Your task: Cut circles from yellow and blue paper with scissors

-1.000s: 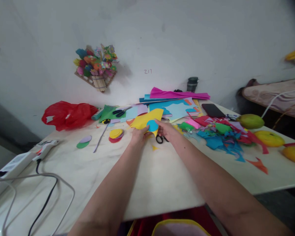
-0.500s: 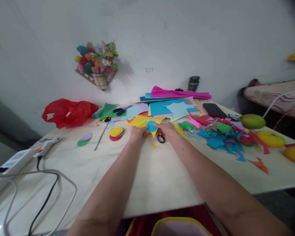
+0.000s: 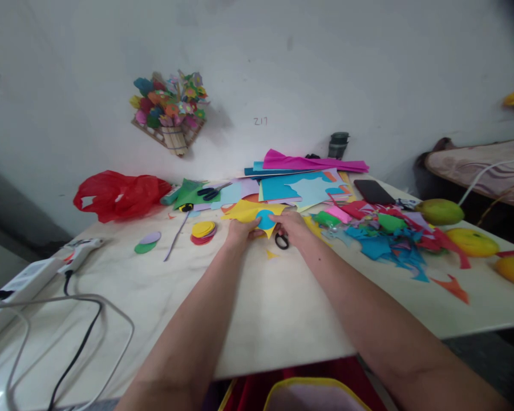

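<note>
A blue paper circle (image 3: 265, 220) lies against a piece of yellow paper (image 3: 243, 210) with a jagged outline, lifted over the middle of the table. My left hand (image 3: 240, 230) pinches the yellow paper and the circle's left edge, thumb on top. On the other side, my right hand (image 3: 294, 226) is closed at the circle's right edge, gripping the same paper. Just below the right fingers shows the black handle loop of a pair of scissors (image 3: 282, 241); whether the hand also holds them I cannot tell. A small yellow scrap (image 3: 271, 254) lies nearby.
Stacked paper circles (image 3: 203, 230) and a purple strip (image 3: 176, 237) lie left, with dark-handled scissors (image 3: 207, 193) behind. Coloured scraps (image 3: 385, 245), a phone (image 3: 373, 192) and mangoes (image 3: 472, 242) are right. A power strip (image 3: 29, 285) with cables sits at the left edge.
Almost nothing differs. The view shifts very slightly, and both hands keep the blue circle and yellow paper in the same place.
</note>
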A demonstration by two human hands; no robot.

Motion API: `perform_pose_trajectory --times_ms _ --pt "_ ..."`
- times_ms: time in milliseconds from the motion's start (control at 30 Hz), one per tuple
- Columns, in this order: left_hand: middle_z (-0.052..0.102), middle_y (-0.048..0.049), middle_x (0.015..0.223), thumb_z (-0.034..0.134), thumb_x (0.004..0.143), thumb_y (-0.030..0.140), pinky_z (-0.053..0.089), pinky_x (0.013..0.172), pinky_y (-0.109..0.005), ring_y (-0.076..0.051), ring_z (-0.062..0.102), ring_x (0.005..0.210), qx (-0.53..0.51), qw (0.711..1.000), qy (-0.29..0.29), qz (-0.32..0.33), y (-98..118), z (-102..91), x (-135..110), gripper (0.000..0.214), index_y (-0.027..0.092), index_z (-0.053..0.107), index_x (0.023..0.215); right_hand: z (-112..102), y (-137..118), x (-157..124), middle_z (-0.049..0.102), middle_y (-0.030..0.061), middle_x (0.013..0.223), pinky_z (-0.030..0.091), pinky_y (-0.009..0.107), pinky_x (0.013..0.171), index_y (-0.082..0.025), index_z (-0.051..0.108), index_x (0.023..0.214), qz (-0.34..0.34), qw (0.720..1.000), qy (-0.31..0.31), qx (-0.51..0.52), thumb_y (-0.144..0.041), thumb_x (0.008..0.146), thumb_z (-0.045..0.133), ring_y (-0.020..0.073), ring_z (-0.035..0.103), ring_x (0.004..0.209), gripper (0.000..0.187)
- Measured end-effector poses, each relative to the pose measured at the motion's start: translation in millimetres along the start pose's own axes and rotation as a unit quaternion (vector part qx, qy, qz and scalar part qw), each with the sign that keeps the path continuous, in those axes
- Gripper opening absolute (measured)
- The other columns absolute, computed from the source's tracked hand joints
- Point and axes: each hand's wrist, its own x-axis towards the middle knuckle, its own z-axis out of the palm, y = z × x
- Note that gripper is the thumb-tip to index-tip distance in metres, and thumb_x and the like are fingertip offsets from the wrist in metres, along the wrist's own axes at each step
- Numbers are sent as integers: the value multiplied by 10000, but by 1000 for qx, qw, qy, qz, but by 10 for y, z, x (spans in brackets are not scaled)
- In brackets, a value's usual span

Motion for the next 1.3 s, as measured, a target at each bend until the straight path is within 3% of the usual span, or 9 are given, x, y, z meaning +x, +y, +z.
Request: perform_pose_trajectory --times_ms 333,800,1300 --pt "750 -62 897 880 569 153 607 604 -302 -210 701 730 12 1000 10 0 -23 -2 25 306 162 721 831 15 -29 -21 537 -25 433 303 187 318 -181 495 533 12 1000 10 7 -61 728 771 68 420 361 359" --pt "740 -58 839 880 587 149 587 564 -302 -172 669 593 14 1000 3 7 -50 -6 44 275 163 715 806 25 -71 -58 527 -28 425 294 186 323 -175 521 544 10 1000 12 0 -79 694 802 68 411 354 333" --pt "740 -61 819 884 589 166 600 582 -318 -167 667 571 22 1000 4 4 -52 -16 55 257 166 716 784 13 -22 -9 523 -20 414 302 189 323 -170 507 521 0 1000 5 3 -54 775 711 63 397 332 346"
